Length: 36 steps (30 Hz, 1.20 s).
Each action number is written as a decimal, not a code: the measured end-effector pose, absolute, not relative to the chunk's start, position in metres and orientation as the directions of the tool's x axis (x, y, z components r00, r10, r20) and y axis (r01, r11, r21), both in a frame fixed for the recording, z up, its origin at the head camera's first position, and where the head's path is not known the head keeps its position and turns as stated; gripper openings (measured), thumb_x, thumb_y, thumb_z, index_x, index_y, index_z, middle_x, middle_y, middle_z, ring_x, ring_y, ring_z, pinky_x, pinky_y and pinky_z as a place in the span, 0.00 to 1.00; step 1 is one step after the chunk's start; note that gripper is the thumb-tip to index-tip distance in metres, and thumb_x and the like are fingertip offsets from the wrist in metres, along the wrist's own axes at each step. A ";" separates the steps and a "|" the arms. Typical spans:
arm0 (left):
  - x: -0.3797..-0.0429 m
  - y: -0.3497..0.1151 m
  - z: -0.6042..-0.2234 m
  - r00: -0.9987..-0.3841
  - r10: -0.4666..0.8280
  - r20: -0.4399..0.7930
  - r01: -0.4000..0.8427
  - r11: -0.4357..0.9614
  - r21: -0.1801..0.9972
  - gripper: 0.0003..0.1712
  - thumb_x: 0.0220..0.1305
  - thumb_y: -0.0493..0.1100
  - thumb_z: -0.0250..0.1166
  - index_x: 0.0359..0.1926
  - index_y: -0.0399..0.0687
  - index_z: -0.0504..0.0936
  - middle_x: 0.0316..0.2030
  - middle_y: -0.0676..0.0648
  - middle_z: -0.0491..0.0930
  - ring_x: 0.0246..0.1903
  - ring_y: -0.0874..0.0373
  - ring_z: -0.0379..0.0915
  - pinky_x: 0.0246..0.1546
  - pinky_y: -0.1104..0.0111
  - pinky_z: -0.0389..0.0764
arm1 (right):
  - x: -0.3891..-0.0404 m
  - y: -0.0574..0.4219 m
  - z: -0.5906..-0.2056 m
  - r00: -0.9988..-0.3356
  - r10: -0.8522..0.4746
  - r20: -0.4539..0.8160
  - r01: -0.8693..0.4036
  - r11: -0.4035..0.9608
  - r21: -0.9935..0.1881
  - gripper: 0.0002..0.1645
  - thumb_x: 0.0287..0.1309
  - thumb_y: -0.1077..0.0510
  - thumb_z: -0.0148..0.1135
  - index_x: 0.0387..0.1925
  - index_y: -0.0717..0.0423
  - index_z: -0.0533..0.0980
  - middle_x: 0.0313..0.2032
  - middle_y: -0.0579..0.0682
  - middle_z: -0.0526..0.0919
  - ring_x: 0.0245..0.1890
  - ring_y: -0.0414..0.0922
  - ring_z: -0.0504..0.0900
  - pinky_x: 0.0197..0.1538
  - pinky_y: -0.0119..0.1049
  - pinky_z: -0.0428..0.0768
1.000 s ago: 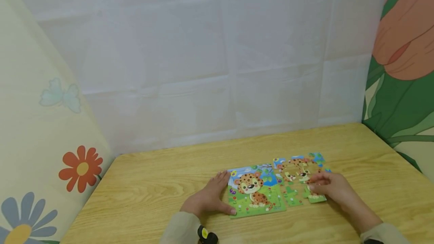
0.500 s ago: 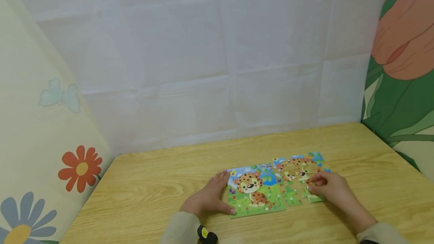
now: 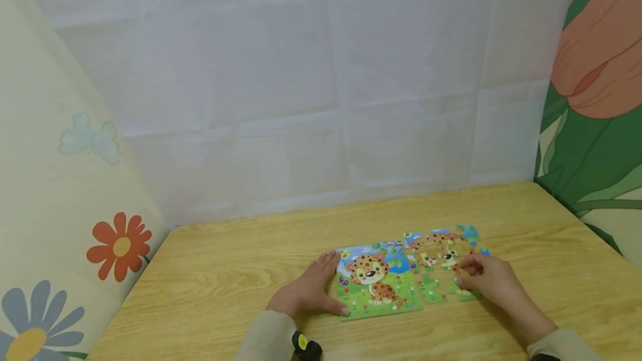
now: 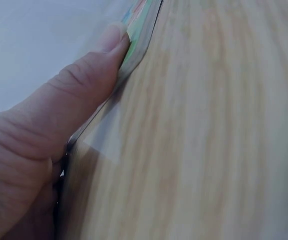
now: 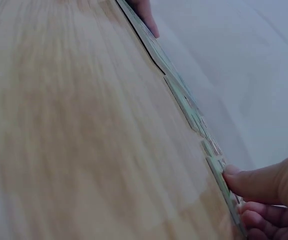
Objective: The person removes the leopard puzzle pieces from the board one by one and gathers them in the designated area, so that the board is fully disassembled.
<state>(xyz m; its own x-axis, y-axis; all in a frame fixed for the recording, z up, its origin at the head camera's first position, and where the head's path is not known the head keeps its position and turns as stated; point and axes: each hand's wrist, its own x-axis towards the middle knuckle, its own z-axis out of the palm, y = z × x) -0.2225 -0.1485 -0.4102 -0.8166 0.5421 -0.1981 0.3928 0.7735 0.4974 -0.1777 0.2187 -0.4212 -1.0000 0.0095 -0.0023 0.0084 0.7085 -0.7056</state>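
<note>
A square picture board (image 3: pixel 378 280) shows a spotted leopard cub on grass. My left hand (image 3: pixel 307 291) rests at its left edge, fingers fairly straight along the side and the thumb on the lower left corner; the left wrist view shows the thumb (image 4: pixel 91 67) on that edge. Against the board's right side lies a partly joined jigsaw puzzle (image 3: pixel 432 292) of the same cub, with gaps of bare table in the face and lower middle. My right hand (image 3: pixel 494 283) pinches a green-edged puzzle piece (image 3: pixel 466 295) at its lower right. The fingers hide part of that piece.
Both boards lie on a wood-grain table (image 3: pixel 225 272). Behind it hangs a creased white cloth (image 3: pixel 276 99). A flower-painted panel (image 3: pixel 65 194) stands on the left, and a panel with a large tulip (image 3: pixel 597 99) on the right.
My right hand has shifted slightly left with the puzzle piece, which has turned from a tilted position to lie nearly in line with the puzzle's lower edge. The left hand stays put.
</note>
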 end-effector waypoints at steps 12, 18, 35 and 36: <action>-0.223 -0.149 -0.410 -0.817 0.540 -0.205 0.383 0.772 0.507 0.68 0.39 0.61 0.74 0.71 0.39 0.44 0.72 0.39 0.41 0.71 0.43 0.33 0.70 0.50 0.39 | -0.180 0.216 -0.415 -0.999 0.024 0.031 -0.009 0.635 -0.772 0.25 0.50 0.54 0.68 0.46 0.65 0.75 0.36 0.53 0.78 0.36 0.45 0.75 0.35 0.35 0.76; -0.223 -0.149 -0.409 -0.816 0.541 -0.201 0.385 0.769 0.510 0.67 0.40 0.60 0.74 0.71 0.38 0.44 0.72 0.39 0.40 0.71 0.43 0.33 0.70 0.50 0.39 | -0.182 0.208 -0.404 -0.998 0.022 0.065 -0.036 0.644 -0.764 0.26 0.52 0.51 0.66 0.48 0.64 0.76 0.38 0.54 0.80 0.38 0.46 0.77 0.36 0.35 0.77; -0.224 -0.150 -0.412 -0.818 0.542 -0.191 0.387 0.765 0.514 0.68 0.39 0.61 0.74 0.71 0.39 0.45 0.72 0.39 0.40 0.71 0.43 0.33 0.70 0.50 0.39 | -0.185 0.178 -0.396 -0.995 -0.048 0.085 -0.098 0.477 -0.873 0.25 0.52 0.55 0.67 0.48 0.65 0.74 0.40 0.55 0.78 0.38 0.42 0.75 0.36 0.27 0.77; -0.223 -0.150 -0.412 -0.819 0.541 -0.190 0.386 0.766 0.513 0.68 0.39 0.61 0.74 0.72 0.39 0.45 0.72 0.39 0.40 0.71 0.43 0.33 0.70 0.50 0.39 | -0.186 0.176 -0.396 -0.994 -0.061 0.091 -0.109 0.465 -0.878 0.24 0.52 0.55 0.67 0.48 0.65 0.74 0.40 0.55 0.78 0.38 0.42 0.75 0.36 0.27 0.78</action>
<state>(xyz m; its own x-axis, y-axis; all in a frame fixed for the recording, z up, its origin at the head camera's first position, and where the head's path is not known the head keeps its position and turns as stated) -0.2233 -0.1495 -0.4119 -0.8194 0.5407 -0.1904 0.3864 0.7663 0.5134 -0.1861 0.1759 -0.3962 -0.9940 -0.0611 0.0912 -0.1092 0.4651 -0.8785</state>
